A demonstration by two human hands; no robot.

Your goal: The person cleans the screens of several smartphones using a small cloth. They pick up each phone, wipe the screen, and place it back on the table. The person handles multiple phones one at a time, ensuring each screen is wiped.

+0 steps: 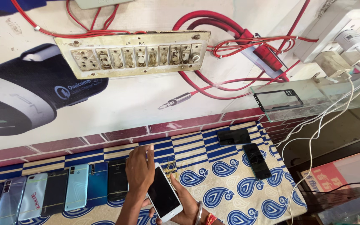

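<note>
Near edge: right hand (188,204) under a white smartphone (163,192), palm up, fingers wrapped round its lower end; phone held screen-up, screen dark, tilted, bottom end toward the wearer. Bangle and red thread on that wrist. Left hand (140,168) above and left of the phone, fingers half curled, resting by the phone's top-left edge; it looks to hold nothing of its own, though whether it presses the phone I can't tell.

Below the hands: surface covered w/ cream cloth (226,183), blue paisley print, striped border at the back.

Left of the hands: row of phones (55,193) lying backs-up side by side, silver, pale green, black, teal, blue, dark. Approx. seven visible; the row runs out of frame at left.

Right, well apart: two black phones (246,152) lying separately on the cloth, not in the row.

Progress, as a judgement: row mostly laid out; white phone in hand, not set down; the two black ones loose.

Farther: glass shelf w/ a black phone case (278,100). White charger cables (334,121) drop from a power strip at upper right. Wall: grimy switchboard (132,54), red wires (238,41), loose audio jack plug (176,101).
</note>
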